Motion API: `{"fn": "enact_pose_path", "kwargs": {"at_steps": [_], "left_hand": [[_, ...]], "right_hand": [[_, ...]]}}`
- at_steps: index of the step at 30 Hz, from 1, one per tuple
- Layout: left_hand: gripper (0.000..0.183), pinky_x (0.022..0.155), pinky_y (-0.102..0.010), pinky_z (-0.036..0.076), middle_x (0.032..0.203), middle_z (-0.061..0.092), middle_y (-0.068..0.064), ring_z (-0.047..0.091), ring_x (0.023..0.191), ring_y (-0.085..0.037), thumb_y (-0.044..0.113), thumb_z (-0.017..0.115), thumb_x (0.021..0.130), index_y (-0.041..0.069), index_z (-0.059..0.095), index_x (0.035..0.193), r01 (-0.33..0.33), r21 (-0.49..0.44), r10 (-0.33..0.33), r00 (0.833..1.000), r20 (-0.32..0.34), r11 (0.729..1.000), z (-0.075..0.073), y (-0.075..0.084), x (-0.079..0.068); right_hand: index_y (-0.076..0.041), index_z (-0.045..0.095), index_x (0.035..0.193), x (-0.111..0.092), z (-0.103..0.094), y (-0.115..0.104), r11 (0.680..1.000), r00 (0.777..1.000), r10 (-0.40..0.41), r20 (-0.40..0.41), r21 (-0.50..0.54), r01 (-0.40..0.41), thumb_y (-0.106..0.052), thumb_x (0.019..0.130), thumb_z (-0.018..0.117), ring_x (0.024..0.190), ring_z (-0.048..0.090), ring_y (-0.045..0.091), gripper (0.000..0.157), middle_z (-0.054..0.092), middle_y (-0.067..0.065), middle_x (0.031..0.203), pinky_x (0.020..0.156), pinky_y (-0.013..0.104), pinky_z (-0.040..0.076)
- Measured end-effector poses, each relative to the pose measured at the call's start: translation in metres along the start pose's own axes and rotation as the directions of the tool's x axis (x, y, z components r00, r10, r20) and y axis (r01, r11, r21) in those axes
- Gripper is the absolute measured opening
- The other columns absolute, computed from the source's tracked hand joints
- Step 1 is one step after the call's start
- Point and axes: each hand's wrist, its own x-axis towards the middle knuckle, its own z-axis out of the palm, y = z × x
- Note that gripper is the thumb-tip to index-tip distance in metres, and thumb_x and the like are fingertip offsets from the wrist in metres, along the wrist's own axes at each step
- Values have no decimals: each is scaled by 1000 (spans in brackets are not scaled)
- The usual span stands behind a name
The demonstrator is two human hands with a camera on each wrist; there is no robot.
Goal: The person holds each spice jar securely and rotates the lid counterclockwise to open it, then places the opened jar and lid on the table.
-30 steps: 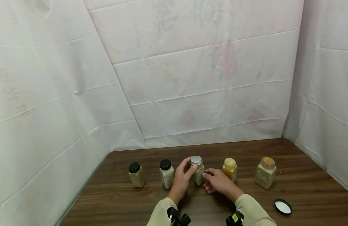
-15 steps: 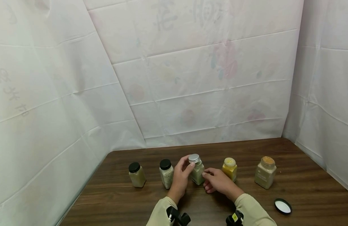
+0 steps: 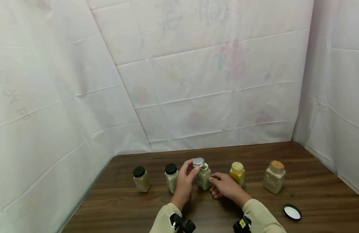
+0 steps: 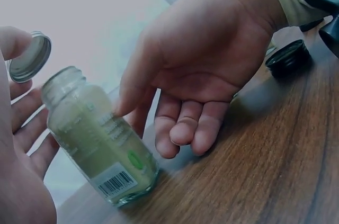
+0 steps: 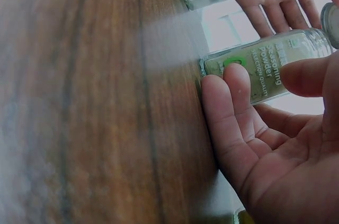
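A clear glass seasoning jar [image 3: 204, 179] of pale green powder stands upright on the table, its mouth uncovered. My left hand [image 3: 183, 181] pinches a silver screw lid [image 3: 198, 161] just above and left of that mouth. In the left wrist view the lid [image 4: 30, 57] is tilted and apart from the rim. My right hand [image 3: 224, 186] steadies the jar from the right, thumb and forefinger on its sides. Printing on the jar [image 5: 265, 68] reads "Seasoning Powder" in the right wrist view; the other right fingers curl beside it, near the tabletop.
Two black-capped jars, one greenish [image 3: 142, 181] and one pale [image 3: 171, 179], stand to the left. Rightward are a yellow jar [image 3: 237, 174] and a larger jar [image 3: 274, 178] with an orange-brown top. A black lid [image 3: 292, 212] lies at the front right. White sheeting [image 3: 197, 81] surrounds the table.
The silver lid has come off the jar's mouth and moved up and left with my left hand, exposing the opening. My right hand has stayed in place on the jar.
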Motion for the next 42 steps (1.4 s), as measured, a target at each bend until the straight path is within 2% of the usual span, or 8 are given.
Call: {"fn": "enact_pose_path", "kwargs": {"at_steps": [6,13,18,22,27,33,37,42], "left_hand": [[32,87,-30,45,112,58,-14,55,105,-22,8,57,91,-2,52,120,-56,72,57,998,-17,996,-5,7,-6],[33,85,-29,46,111,58,-14,56,102,-22,6,59,90,-5,50,120,-81,120,78,997,27,990,-13,15,-13],[32,84,-31,47,109,58,-13,57,99,-23,7,60,89,-1,52,119,-91,110,86,995,45,990,-28,7,-17],[30,81,-36,49,106,58,-17,59,96,-32,8,59,90,-1,49,117,-87,22,84,990,112,996,-38,-7,-16],[30,79,-44,50,103,57,-25,58,92,-49,4,56,90,-8,41,112,-64,-103,85,972,219,993,-38,-7,-16],[30,74,-47,51,98,58,-25,61,86,-46,0,58,87,-9,40,109,-66,-77,85,957,278,995,-36,-9,-16],[31,73,-43,51,98,58,-26,63,85,-40,-2,58,86,-9,40,110,-66,-46,77,953,293,997,-35,-10,-17],[32,77,-44,51,101,56,-25,59,89,-45,-9,55,85,-8,39,113,-25,-34,35,940,339,999,-32,-11,-19]], "right_hand": [[6,46,126,0,0,2,1000,1000,-6,14,12,5,-32,95,51,65,61,22,49,60,15,81,59,37,54],[6,45,127,-1,-2,1,1000,1000,-3,9,12,3,-32,95,51,65,61,22,50,60,15,81,59,38,53],[6,46,126,-1,-1,0,1000,1000,-5,11,11,5,-32,95,51,64,61,21,49,60,15,80,59,37,53],[6,45,127,-1,-1,1,1000,1000,-5,10,7,5,-32,96,50,64,61,21,49,60,15,80,59,38,53],[5,46,127,0,0,2,1000,1000,6,-8,-2,-6,-31,96,49,64,60,21,48,60,15,80,58,38,53],[5,46,127,0,-1,2,1000,1000,1,-14,-2,-1,-30,97,49,64,60,21,46,60,16,81,58,38,53],[6,46,126,0,-1,2,1000,1000,-4,-15,1,4,-29,97,49,63,60,21,45,60,15,80,58,38,53],[6,47,125,-1,0,2,1000,1000,-1,-5,2,1,-30,96,49,64,60,21,46,60,15,80,58,38,53]]}}
